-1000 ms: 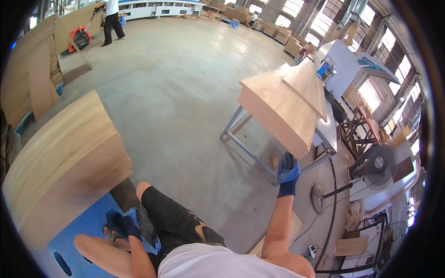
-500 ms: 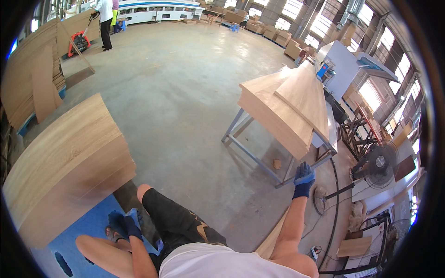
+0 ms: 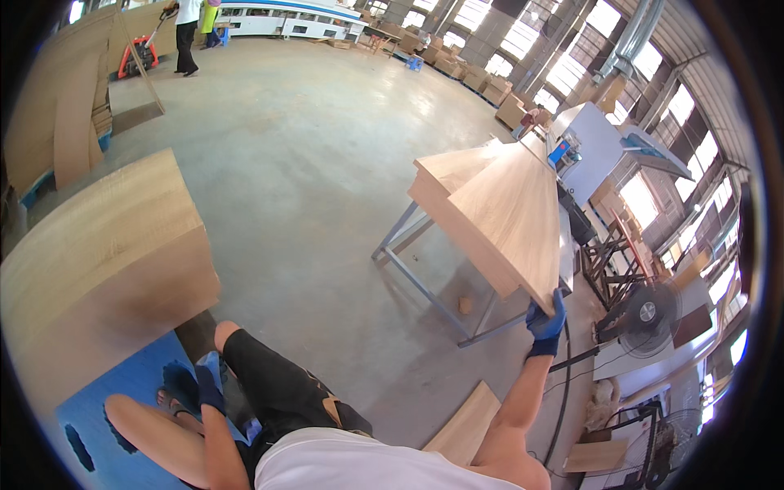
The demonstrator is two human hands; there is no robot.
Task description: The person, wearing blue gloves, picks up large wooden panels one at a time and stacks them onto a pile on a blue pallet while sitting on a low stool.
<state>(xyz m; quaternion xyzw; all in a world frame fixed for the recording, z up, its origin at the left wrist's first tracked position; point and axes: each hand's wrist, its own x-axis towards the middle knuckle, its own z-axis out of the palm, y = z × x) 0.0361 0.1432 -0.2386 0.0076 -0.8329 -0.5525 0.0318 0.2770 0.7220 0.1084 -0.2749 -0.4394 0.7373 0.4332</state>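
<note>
My right hand (image 3: 545, 325), in a blue glove with a dark cuff, is closed around the near corner of a wooden panel (image 3: 518, 220). This light wood-grain board lies on top of a stack of similar panels (image 3: 469, 237) and overhangs its near end. The stack rests on a grey metal-framed table (image 3: 425, 279). My left hand (image 3: 210, 382), gloved too, hangs low by my left leg, fingers loosely stretched with nothing visible in them. Beside it stands a large stack of wood-grain boards (image 3: 106, 237) on a blue pallet (image 3: 122, 400).
A loose board (image 3: 465, 420) lies by my right arm. A standing fan (image 3: 648, 312), cables and a machine with a white housing (image 3: 584, 147) stand on the right. At the far left, a person in dark trousers (image 3: 186, 47) holds a red pallet jack (image 3: 137, 59).
My right hand has gone from open to gripping the top panel's corner. That panel has slid toward me across the stack. The view has shifted slightly.
</note>
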